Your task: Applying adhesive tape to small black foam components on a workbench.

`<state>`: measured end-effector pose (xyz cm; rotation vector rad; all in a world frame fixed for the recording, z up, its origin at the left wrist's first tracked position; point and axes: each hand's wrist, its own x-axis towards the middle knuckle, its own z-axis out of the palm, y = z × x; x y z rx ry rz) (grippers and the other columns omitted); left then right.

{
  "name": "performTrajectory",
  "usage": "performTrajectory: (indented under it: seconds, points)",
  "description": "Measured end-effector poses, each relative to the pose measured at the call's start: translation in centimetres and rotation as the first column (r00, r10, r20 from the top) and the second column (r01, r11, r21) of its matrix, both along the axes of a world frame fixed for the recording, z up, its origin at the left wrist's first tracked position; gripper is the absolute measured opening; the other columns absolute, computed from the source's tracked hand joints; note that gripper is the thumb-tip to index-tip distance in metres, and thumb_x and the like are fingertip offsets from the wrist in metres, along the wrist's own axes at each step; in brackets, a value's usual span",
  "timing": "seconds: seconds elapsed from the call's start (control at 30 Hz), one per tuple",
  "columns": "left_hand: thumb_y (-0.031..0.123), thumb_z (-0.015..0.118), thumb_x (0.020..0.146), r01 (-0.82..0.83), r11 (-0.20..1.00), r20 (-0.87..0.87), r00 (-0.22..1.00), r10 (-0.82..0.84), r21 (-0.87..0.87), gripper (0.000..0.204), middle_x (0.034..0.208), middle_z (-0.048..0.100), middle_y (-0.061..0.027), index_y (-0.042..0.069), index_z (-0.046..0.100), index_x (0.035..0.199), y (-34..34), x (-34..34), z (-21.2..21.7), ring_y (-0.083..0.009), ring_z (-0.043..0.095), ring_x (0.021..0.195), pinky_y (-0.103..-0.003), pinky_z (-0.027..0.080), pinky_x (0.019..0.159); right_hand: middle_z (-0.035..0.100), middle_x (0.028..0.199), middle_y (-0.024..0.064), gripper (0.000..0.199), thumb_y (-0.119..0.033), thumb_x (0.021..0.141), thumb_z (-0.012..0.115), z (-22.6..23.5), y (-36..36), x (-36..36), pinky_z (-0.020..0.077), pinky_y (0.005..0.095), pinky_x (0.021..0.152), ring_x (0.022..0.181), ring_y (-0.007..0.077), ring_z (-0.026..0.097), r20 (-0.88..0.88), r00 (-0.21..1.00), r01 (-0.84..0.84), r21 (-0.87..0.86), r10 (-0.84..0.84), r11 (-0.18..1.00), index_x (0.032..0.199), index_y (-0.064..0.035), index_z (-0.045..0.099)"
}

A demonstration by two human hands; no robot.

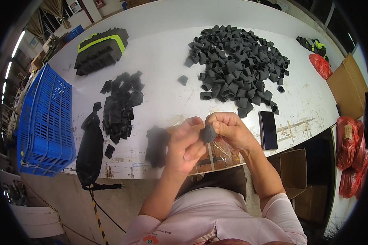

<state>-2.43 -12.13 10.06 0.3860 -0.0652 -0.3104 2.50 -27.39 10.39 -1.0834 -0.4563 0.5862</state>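
In front of my body, over the near edge of the white table (163, 53), both hands meet at a small dark grey fabric piece (208, 134). My left hand (186, 148) is closed, its fingers gripping the piece from the left. From the right, my right hand (231, 130) pinches it between thumb and fingers. Just left of my left hand lies a small stack of dark fabric pieces (155, 146). Beyond my right hand spreads a big heap of dark grey folded fabric loops (237, 69), with one loose piece (183, 80) beside it.
Flat dark pieces (122, 102) and a black pouch with a strap (90, 147) lie left, near a blue crate (49, 122). A stack with a yellow-green band (102, 48) stands farther back. Rightward are a phone (268, 130), cardboard (348, 90) and red bags (349, 143).
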Motion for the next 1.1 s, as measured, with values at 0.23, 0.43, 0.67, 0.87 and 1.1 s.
performTrajectory:
  seconds: [0.23, 0.43, 0.67, 0.87, 1.1]
  points:
    - [0.001, 0.050, 0.082, -0.226, 0.916, 0.137, 0.972, 0.190, 0.332, 0.023, 0.081, 0.056, -0.0085, -0.002, 0.045, 0.104, -0.3, -0.3, 0.0, -0.0026, 0.031, 0.040, -0.017, 0.024, 0.037, 0.043, 0.059, -0.0037, 0.028, -0.030, 0.087, 0.053, -1.5, 0.4, 0.1, 0.0312, 0.0197, 0.047, 0.051, 0.0049, 0.038, 0.047, 0.998, 0.039, -0.042, -0.037, 0.998, 0.073, -0.0055, 0.053]
    - [0.006, 0.053, 0.083, -0.713, 0.276, 0.636, 0.701, 0.324, 0.645, 0.030, 0.089, 0.056, -0.0095, -0.004, 0.047, 0.111, -1.1, 0.1, 0.0, -0.0092, 0.050, 0.065, -0.019, 0.041, 0.056, 0.049, 0.069, -0.0004, 0.026, -0.029, 0.086, 0.054, -0.1, 0.1, -0.1, 0.0349, 0.0188, 0.055, 0.061, 0.0072, 0.044, 0.226, 0.967, 0.185, -0.323, -0.115, 0.928, 0.081, -0.0028, 0.054]
    - [0.003, 0.055, 0.081, -0.686, 0.312, 0.677, 0.719, 0.156, 0.657, 0.010, 0.086, 0.059, -0.0087, -0.002, 0.061, 0.087, -0.7, 0.5, 1.8, -0.0149, 0.056, 0.077, -0.024, 0.044, 0.068, 0.053, 0.077, 0.0122, 0.028, -0.021, 0.072, 0.067, 1.7, 0.0, -3.1, 0.0449, 0.0308, 0.060, 0.067, 0.0240, 0.054, 0.794, 0.520, 0.689, -0.173, -0.314, 0.704, 0.087, 0.0008, 0.058]
    - [0.007, 0.053, 0.085, -0.590, 0.712, 0.434, 0.794, 0.427, 0.380, 0.009, 0.088, 0.056, -0.0102, 0.000, 0.056, 0.089, -0.5, 0.4, 0.9, -0.0174, 0.051, 0.082, -0.030, 0.042, 0.078, 0.052, 0.072, 0.0104, 0.030, -0.015, 0.065, 0.072, 2.8, 0.8, -3.1, 0.0448, 0.0323, 0.055, 0.065, 0.0250, 0.054, 0.849, 0.468, 0.695, -0.180, -0.247, 0.696, 0.086, 0.0006, 0.059]
    - [0.011, 0.053, 0.085, -0.493, 0.814, 0.315, 0.860, 0.402, 0.307, 0.010, 0.089, 0.055, -0.0100, 0.002, 0.055, 0.089, -0.2, 0.3, -1.1, -0.0200, 0.051, 0.084, -0.034, 0.043, 0.080, 0.046, 0.061, 0.0075, 0.023, -0.003, 0.059, 0.069, 1.6, 1.0, -2.4, 0.0402, 0.0316, 0.046, 0.054, 0.0216, 0.046, 0.940, 0.260, 0.761, -0.058, -0.222, 0.646, 0.079, 0.0011, 0.059]
